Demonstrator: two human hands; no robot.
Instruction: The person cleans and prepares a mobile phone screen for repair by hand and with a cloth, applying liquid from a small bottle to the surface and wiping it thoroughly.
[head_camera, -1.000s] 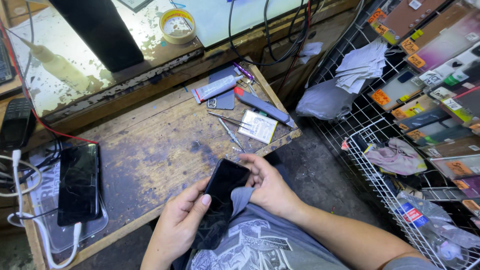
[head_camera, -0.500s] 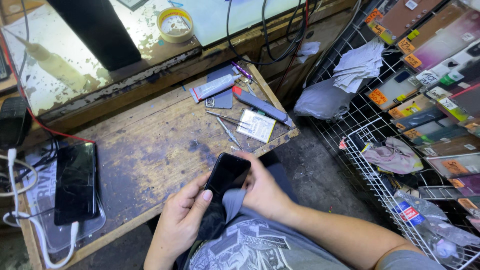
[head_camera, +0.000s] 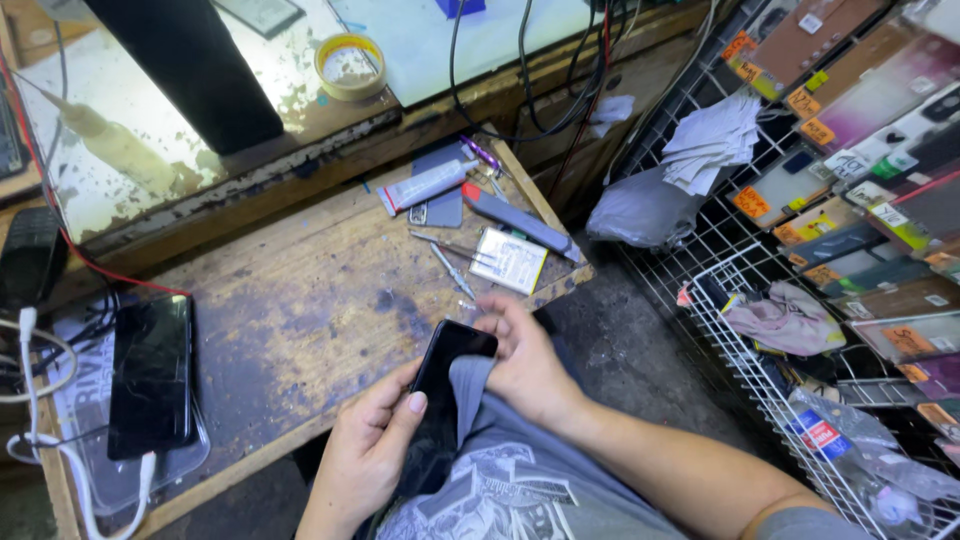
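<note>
Lighting and picture quality, head view.
Even, moderately bright light; pale glare on the glass-topped shelf (head_camera: 150, 150) behind the wooden bench (head_camera: 300, 300). Dim floor right of the bench. Soft shadows under the bench's tools. Slight blur; lines bow toward the edges.

A slim black glossy-screened smartphone (head_camera: 445, 400) is sitting tilted in the lower centre of the frame, screen dark, its top corner pointing up-right, its lower part lying against a grey printed shirt hem (head_camera: 480, 440).
</note>
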